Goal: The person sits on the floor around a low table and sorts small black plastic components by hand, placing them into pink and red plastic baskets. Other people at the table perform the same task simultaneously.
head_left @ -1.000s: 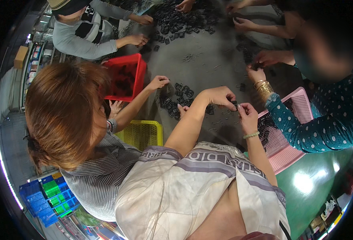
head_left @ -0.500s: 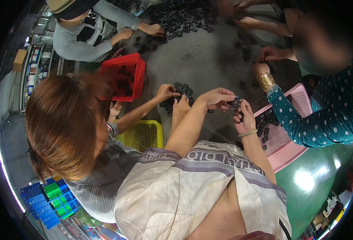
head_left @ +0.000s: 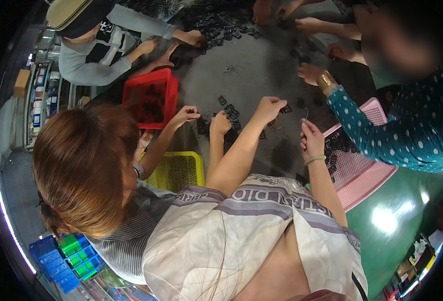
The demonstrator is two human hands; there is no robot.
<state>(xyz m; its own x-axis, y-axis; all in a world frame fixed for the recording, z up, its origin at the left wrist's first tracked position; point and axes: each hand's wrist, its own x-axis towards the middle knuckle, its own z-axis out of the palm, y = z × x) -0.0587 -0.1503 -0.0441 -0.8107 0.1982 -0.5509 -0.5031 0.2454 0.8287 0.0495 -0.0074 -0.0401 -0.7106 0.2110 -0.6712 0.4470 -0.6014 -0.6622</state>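
My left hand point(head_left: 270, 109) is over the grey table point(head_left: 246, 80), thumb and fingers pinched. A small black plastic piece point(head_left: 286, 108) shows at its fingertips; its exact kind is hard to make out. To the right, my right hand point(head_left: 311, 139) grips a thin metal pin point(head_left: 306, 114) that points upward, its lower end hidden by the fingers. The two hands are apart. Left of my left forearm lies a pile of small black slotted pieces point(head_left: 230, 114), close to a co-worker's hands point(head_left: 220, 123).
A red basket point(head_left: 170, 98) and a yellow basket point(head_left: 200, 168) stand to the left; a pink basket point(head_left: 364, 193) with black pieces is on the right. A big heap of black pieces point(head_left: 226, 27) and scattered pins point(head_left: 231, 69) lie beyond. Co-workers' arms point(head_left: 364, 125) reach in around the table.
My hands, close together around black pieces before, have separated. The left moved up and left, the right slightly right, with the pin now visible. The left co-worker's hands drew apart.
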